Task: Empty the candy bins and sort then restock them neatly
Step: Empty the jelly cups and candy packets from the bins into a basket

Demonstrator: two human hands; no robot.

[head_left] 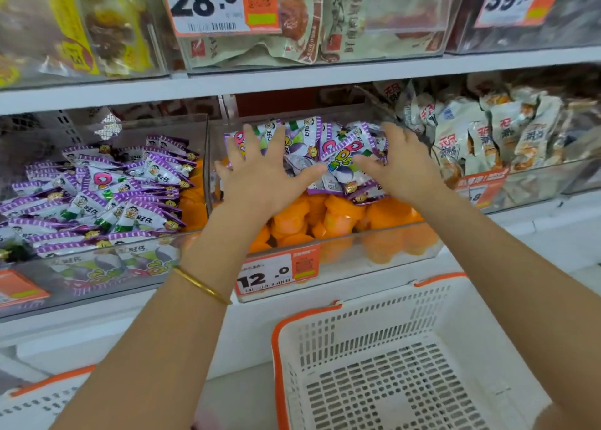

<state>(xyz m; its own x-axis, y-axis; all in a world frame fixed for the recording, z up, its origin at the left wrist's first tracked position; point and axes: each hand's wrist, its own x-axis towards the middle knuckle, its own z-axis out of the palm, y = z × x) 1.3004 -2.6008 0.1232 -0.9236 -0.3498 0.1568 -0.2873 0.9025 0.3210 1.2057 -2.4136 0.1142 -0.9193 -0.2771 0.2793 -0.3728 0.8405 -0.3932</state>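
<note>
White basket (374,316) at six o'clock; at twelve, left hand (260,176) and right hand (403,166), fingers (280,141) released, press 旺仔 packets (338,150) above the "12.0" tag (276,275).

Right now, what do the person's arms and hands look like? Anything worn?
No sleeves or gloves are in view. The left hand and right hand are bare, and no rings show. A thin gold bangle circles the left wrist. The right wrist carries nothing.

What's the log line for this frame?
step: emptying middle bin | left hand: spread on purple packets | right hand: same pile, fingertips hidden | orange cups underneath | white basket below
</note>
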